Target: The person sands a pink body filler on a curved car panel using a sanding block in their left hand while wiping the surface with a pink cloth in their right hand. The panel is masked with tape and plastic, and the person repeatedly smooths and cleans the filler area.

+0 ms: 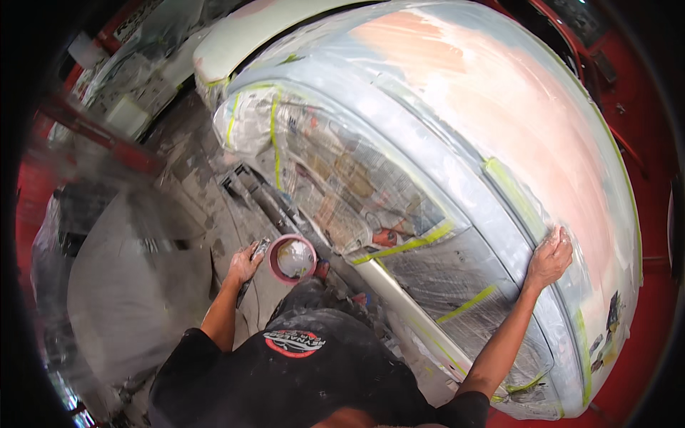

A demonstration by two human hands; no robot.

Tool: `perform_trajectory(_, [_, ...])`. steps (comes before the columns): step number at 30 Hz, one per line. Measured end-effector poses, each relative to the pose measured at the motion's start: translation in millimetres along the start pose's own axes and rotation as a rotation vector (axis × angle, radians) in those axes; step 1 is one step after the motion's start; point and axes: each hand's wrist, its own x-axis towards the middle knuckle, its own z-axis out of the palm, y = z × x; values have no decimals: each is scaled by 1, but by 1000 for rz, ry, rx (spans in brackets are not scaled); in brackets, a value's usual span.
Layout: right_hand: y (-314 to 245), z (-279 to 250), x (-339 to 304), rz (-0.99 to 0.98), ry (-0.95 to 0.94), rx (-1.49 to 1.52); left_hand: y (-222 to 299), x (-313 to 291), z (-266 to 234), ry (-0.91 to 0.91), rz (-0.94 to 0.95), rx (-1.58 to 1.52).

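A car's roof (485, 85), patched in white, pinkish and grey and looking wet, fills the right side. My right hand (549, 258) presses on it beside the grey roof rail (457, 171), fingers bent and closed. Whatever lies under those fingers is hidden. Down at the left, my left hand (245, 264) hangs beside a pink bucket (290, 279) holding cloudy whitish liquid. Its fingers are closed on a small crumpled, shiny grey piece (262, 247) whose kind I cannot make out. Whitish residue coats both hands.
Newspaper and plastic sheeting (349, 178) mask the car's side windows, edged with yellow-green tape (410, 244). Behind my left arm stands a large grey covered shape (135, 285). The concrete floor (189, 178) is stained. Another dusty vehicle part (135, 100) sits at the far left.
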Motion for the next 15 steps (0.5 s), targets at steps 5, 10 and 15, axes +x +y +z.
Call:
perform_trajectory(5, [5,0,-5,25,-5,11,26,68,-39,-49,73,-8])
perform_trajectory(10, [2,-3,0,15,-1,39,29,95,-40,-40,130,-26])
perform_trajectory(15, [-4,-7,0,120,-13,38,12,86,-25,-125,140,-51])
